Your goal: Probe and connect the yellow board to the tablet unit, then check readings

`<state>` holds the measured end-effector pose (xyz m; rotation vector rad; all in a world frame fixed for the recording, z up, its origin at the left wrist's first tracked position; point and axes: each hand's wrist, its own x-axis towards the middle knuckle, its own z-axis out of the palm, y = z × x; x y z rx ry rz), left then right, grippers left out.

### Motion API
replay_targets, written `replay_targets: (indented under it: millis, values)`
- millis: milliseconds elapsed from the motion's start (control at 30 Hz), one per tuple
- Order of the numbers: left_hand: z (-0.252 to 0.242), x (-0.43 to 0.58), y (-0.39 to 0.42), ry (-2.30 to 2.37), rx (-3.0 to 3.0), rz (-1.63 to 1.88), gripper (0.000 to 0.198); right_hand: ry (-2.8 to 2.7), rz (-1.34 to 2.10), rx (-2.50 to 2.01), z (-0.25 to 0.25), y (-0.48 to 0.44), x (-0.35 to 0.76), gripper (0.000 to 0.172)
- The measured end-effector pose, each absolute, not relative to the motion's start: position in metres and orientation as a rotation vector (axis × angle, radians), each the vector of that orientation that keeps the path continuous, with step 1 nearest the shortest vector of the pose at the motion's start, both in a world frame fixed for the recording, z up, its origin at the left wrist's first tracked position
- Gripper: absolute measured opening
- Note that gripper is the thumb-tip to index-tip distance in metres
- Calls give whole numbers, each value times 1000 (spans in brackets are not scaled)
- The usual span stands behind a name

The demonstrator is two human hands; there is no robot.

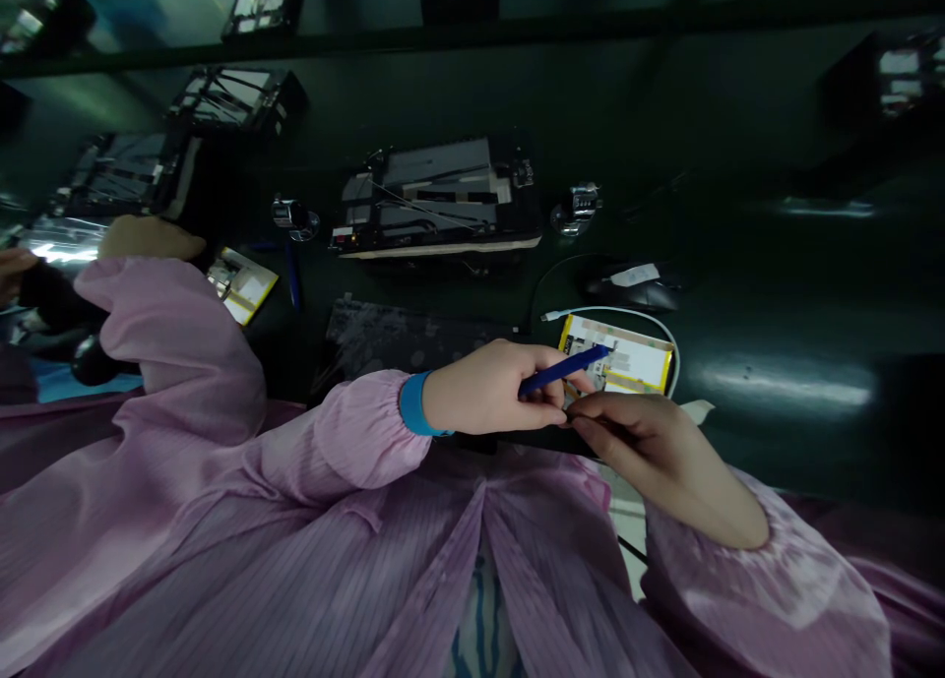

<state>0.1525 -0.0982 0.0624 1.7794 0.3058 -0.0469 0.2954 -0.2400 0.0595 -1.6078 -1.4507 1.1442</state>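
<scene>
My left hand [491,388], with a blue band at the wrist, is closed around a blue pen-like tool [565,369] that slants up to the right. Its fingertips meet those of my right hand [657,442], whose thumb and finger pinch something small and dark that I cannot make out. Just beyond both hands lies an opened device with a yellow-edged, white-labelled battery [642,358]; my fingers hide its near left part. A white cable [627,311] curls around its far side.
Stacked dark device panels [443,196] stand ahead, between two shiny metal tape dispensers [291,215]. A black mouse [633,282] sits to the right. On the left are another yellow-edged device [243,284], a second blue tool [293,275] and a co-worker's gloved hand [148,237].
</scene>
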Motion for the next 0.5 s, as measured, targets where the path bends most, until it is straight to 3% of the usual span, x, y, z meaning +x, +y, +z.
replay_targets:
  millis: [133,300,500]
  values:
    - [63,152,-99,309,1809,-52,26,-1454,1139,-1625,59,-240,294,24]
    - [64,152,-99,313,1836,-61,17,-1467,1069,-1625,59,-240,293,22]
    - [63,152,-100,290,1850,-36,30,-1426,1048,-1646,55,-242,290,20]
